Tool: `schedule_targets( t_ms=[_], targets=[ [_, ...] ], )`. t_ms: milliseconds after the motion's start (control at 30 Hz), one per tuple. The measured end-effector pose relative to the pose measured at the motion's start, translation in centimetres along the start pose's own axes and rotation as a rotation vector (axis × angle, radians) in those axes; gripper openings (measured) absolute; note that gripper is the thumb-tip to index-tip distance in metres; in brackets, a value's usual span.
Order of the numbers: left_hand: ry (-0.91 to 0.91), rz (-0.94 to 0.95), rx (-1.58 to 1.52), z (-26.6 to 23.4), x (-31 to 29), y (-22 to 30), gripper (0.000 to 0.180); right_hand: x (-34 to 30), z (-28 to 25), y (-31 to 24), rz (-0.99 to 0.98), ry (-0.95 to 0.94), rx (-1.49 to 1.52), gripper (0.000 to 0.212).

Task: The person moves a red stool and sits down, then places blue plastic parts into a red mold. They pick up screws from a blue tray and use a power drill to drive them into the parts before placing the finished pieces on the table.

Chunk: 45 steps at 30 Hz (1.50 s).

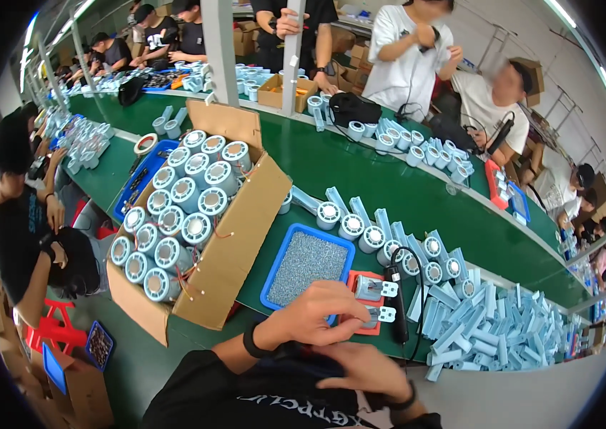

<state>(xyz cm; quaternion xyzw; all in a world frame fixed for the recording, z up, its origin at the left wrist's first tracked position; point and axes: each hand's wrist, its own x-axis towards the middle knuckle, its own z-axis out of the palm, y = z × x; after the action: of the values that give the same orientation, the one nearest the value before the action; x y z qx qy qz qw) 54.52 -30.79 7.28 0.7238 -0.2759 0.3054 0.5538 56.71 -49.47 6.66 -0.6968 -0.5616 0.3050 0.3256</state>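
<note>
My left hand [323, 312] reaches over the near side of a red fixture [369, 330], its fingertips pinched together beside a light-blue part [381, 314] lying in it. Whatever the fingers hold is too small to make out. A second light-blue part [373, 288] lies in the fixture just beyond. My right hand [366, 368] is lower, close to my body, with thumb and forefinger apart and some fingertips hidden under the left hand. Right of the fixture is a black corded electric screwdriver [398, 314]. A blue tray [268, 286] full of small grey metal pieces stands at its left.
Left on the green bench [331, 168] stands an open cardboard box [245, 225] of round light-blue motor-like housings with wires. Handled housings [372, 238] line the bench ahead. A pile of light-blue plastic handles [492, 332] lies right. Co-workers sit or stand around, one at left [17, 214].
</note>
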Motion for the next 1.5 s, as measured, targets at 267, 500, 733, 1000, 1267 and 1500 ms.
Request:
schedule_targets(
  t_ms=[267, 500, 733, 1000, 1267, 1500],
  targets=[
    [-0.197, -0.332, -0.178, 5.6, -1.3, -0.5, 0.045, 1.9, -7.0, -2.1, -0.377, 1.056, 0.421, 0.016],
    [-0.348, -0.705, -0.335, 7.6, -4.0, -1.1, 0.067, 6.3, -6.7, -1.0, -0.366, 1.088, 0.288, 0.011],
    [-0.104, -0.457, -0.307, 10.7, -3.6, -1.4, 0.057, 4.2, -6.3, 0.2, -0.468, 1.130, -0.653, 0.009],
    [-0.409, -0.510, -0.515, 12.5, -2.9, 0.4, 0.055, 0.8, -5.7, -1.1, -0.596, 1.606, 0.017, 0.015],
    [-0.403, -0.680, -0.493, 12.1, -4.6, 0.0, 0.058, 0.7, -3.5, 1.8, -0.479, 1.375, -0.874, 0.017],
    [-0.390, -0.748, -0.400, 12.5, -5.0, -0.3, 0.062, 0.8, -3.4, 3.7, -0.415, 1.303, -0.915, 0.018]
  ],
)
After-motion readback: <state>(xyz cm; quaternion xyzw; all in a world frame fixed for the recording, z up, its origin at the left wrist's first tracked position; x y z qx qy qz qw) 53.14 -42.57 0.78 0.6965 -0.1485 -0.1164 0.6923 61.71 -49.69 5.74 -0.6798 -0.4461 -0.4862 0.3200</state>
